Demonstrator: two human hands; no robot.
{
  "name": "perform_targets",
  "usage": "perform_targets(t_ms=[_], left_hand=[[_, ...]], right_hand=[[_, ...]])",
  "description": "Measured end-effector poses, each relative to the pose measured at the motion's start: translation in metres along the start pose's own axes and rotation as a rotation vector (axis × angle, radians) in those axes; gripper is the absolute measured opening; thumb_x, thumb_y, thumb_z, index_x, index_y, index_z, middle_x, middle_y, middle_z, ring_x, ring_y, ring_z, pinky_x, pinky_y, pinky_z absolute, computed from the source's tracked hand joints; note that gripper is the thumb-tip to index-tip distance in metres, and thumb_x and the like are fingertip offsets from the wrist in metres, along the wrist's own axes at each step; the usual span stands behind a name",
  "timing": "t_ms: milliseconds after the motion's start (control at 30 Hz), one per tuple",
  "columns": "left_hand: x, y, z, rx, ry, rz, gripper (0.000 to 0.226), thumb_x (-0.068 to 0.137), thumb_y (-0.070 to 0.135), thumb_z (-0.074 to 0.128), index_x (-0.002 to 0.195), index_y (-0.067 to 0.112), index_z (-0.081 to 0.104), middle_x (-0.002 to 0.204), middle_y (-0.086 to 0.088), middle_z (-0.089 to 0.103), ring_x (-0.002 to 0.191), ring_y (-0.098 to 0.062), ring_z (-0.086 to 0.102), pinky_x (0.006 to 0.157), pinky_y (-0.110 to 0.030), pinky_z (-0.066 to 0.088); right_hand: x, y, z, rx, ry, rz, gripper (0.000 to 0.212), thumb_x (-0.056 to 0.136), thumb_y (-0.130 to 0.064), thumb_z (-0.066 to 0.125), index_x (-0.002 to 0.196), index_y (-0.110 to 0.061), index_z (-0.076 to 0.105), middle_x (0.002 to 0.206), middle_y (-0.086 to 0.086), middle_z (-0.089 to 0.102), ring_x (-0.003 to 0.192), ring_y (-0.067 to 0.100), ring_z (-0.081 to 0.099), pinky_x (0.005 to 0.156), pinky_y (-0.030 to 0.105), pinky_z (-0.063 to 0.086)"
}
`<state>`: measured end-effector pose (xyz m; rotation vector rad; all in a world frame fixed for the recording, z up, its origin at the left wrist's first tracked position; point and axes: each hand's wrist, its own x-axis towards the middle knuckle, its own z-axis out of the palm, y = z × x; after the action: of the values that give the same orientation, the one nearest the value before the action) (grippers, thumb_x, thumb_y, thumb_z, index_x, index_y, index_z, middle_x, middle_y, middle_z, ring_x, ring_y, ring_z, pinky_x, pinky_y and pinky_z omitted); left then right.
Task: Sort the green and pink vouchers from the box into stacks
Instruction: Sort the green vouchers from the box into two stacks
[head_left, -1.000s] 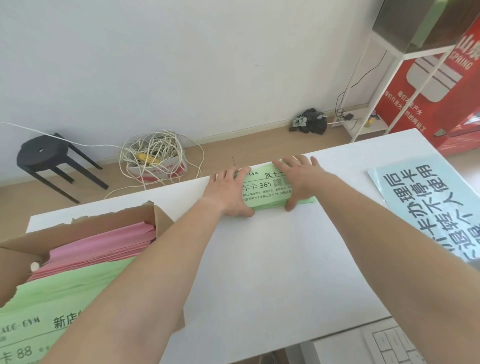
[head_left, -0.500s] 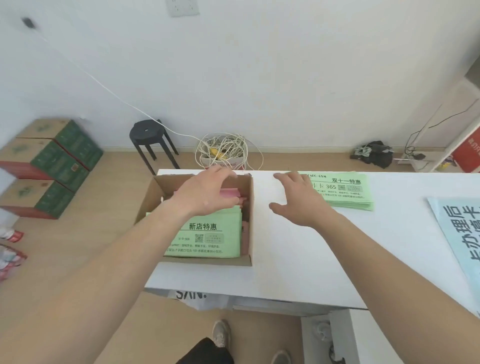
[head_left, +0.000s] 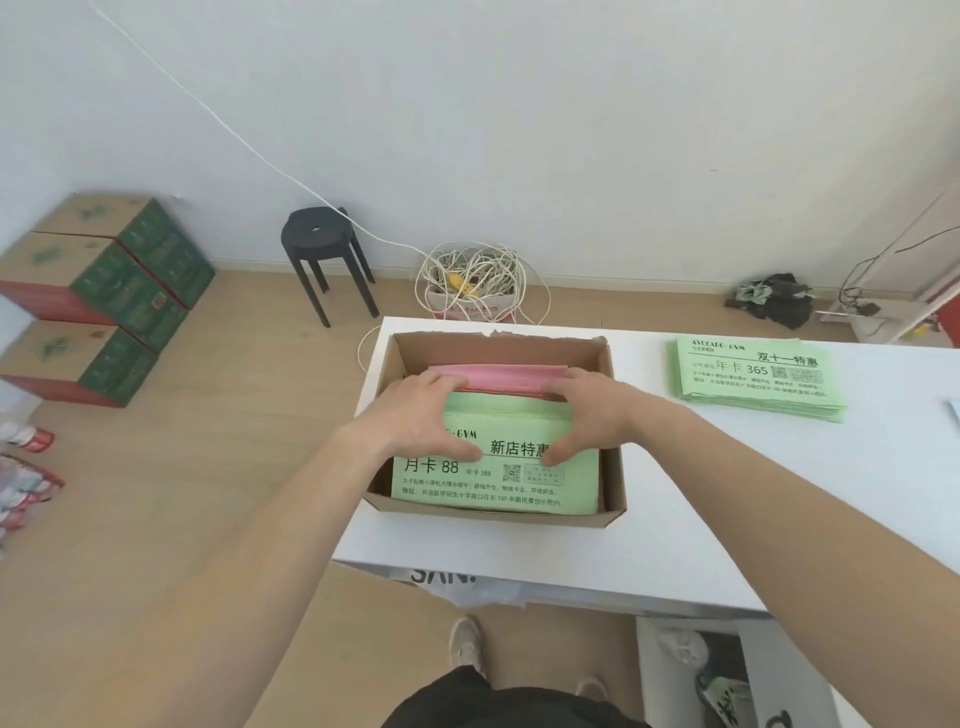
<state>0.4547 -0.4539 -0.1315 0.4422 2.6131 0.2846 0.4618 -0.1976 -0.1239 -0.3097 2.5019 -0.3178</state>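
A: Head view. What's in the box (head_left: 498, 347)?
B: Green vouchers (head_left: 498, 486) on top, pink vouchers (head_left: 498, 373) behind, mostly covered.
A: Hands?
B: Left hand (head_left: 421, 415) and right hand (head_left: 587, 410) both grasp the green vouchers at the far edge, thumbs on top. Fingertips hidden.
A: Around it?
B: Green stack (head_left: 758, 382) lies on the table (head_left: 675, 530) to the right, well apart. Stool (head_left: 318, 239) and cable coil (head_left: 478, 273) are on the floor beyond.

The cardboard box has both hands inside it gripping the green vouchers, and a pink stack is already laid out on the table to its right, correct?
Not quite: the head view shows the laid-out stack on the table is green, not pink. The pink vouchers lie in the cardboard box behind the green vouchers, which the left hand and right hand do grip.
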Motion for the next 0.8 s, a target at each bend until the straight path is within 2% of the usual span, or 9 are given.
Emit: perform_targets(t_ms=[67,167,267,333,400,467,600,800], left_hand=[[0.002,-0.001,0.000,0.037,0.003,0.023,0.114,0.063,0.073,0.076,0.156,0.028,0.029,0.157,0.001,0.034,0.142,-0.025,0.036,0.116,-0.042,0.032],[0.002,-0.001,0.000,0.074,0.001,0.040,0.118,0.061,0.075,0.075,0.156,0.029,0.025,0.154,-0.001,0.035,0.140,-0.024,0.033,0.116,-0.041,0.031],[0.001,0.000,-0.004,0.059,-0.010,0.042,0.117,0.059,0.074,0.077,0.154,0.027,0.029,0.153,-0.001,0.036,0.140,-0.023,0.035,0.115,-0.041,0.034],[0.000,-0.001,-0.010,0.026,-0.049,0.038,0.109,0.057,0.071,0.080,0.147,0.026,0.040,0.148,0.001,0.041,0.135,-0.022,0.039,0.111,-0.043,0.039],[-0.002,-0.003,-0.016,-0.010,-0.112,0.041,0.092,0.056,0.066,0.083,0.133,0.028,0.051,0.135,0.005,0.050,0.124,-0.020,0.047,0.104,-0.043,0.045],[-0.005,-0.005,-0.018,-0.058,-0.140,0.044,0.076,0.056,0.060,0.087,0.118,0.031,0.054,0.120,0.011,0.059,0.109,-0.017,0.056,0.094,-0.040,0.050],[-0.011,-0.003,-0.020,-0.102,-0.134,0.032,0.069,0.053,0.056,0.090,0.108,0.035,0.054,0.104,0.018,0.065,0.097,-0.012,0.063,0.086,-0.038,0.054],[-0.020,0.007,-0.039,-0.098,-0.089,0.035,0.059,0.051,0.052,0.092,0.098,0.031,0.063,0.092,0.015,0.072,0.085,-0.007,0.068,0.078,-0.038,0.057]], right_hand=[[0.002,-0.004,-0.001,0.010,-0.007,0.002,0.095,0.061,-0.059,0.086,0.141,-0.023,0.048,0.136,0.001,0.049,0.124,0.025,0.051,0.104,0.040,0.045],[0.001,-0.009,0.002,-0.009,-0.006,0.014,0.104,0.060,-0.060,0.086,0.145,-0.022,0.041,0.136,0.001,0.047,0.127,0.024,0.047,0.106,0.041,0.043],[0.000,-0.014,0.003,-0.012,-0.015,0.012,0.085,0.058,-0.060,0.087,0.125,-0.022,0.053,0.119,-0.001,0.050,0.112,0.023,0.051,0.096,0.039,0.047],[-0.002,-0.017,0.001,0.023,-0.034,0.005,0.074,0.058,-0.057,0.089,0.113,-0.023,0.054,0.110,-0.005,0.053,0.102,0.020,0.056,0.088,0.037,0.049],[-0.006,-0.018,-0.002,0.075,-0.054,0.002,0.071,0.058,-0.053,0.090,0.111,-0.025,0.052,0.109,-0.008,0.060,0.100,0.018,0.059,0.084,0.033,0.049],[-0.009,-0.019,-0.004,0.100,-0.072,-0.003,0.069,0.060,-0.050,0.091,0.112,-0.027,0.051,0.109,-0.010,0.062,0.100,0.017,0.060,0.079,0.030,0.046],[-0.016,-0.023,-0.002,0.068,-0.079,-0.041,0.069,0.060,-0.049,0.092,0.110,-0.030,0.048,0.106,-0.013,0.059,0.098,0.016,0.057,0.078,0.029,0.043],[-0.027,-0.024,-0.021,0.068,-0.022,-0.101,0.065,0.057,-0.045,0.094,0.108,-0.027,0.058,0.097,-0.015,0.063,0.092,0.015,0.064,0.069,0.027,0.047]])
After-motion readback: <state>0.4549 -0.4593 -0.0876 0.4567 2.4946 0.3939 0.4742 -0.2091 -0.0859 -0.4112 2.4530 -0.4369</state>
